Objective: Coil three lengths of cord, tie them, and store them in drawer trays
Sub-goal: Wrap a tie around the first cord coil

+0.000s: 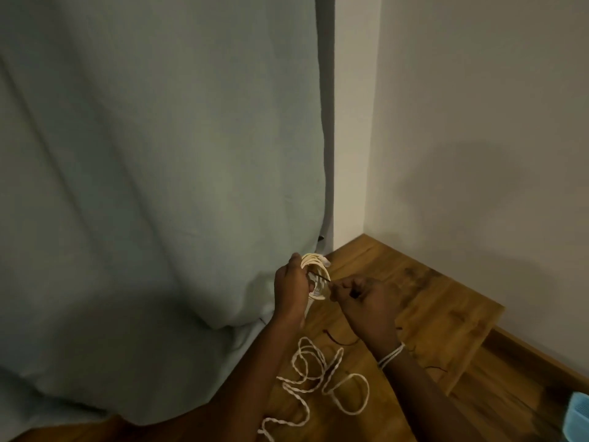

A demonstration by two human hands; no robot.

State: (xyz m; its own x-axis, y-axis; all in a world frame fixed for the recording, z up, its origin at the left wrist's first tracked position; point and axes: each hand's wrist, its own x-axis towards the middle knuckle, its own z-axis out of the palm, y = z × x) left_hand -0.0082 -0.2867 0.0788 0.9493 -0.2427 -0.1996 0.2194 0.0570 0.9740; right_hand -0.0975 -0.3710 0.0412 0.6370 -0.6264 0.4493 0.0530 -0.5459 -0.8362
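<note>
The left hand (291, 287) grips a cream cord coil (314, 266), loops upright, axis toward twelve o'clock. The right hand (366, 301) pinches a thin dark tie (320, 275). Loose twisted cord (318, 374) sprawls at six o'clock on the wooden surface (446, 314).

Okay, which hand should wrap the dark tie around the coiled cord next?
Right, most likely. The right hand already pinches the thin dark tie at the coil, while the left hand is occupied holding that coil's loops together and probably shouldn't let go.
</note>
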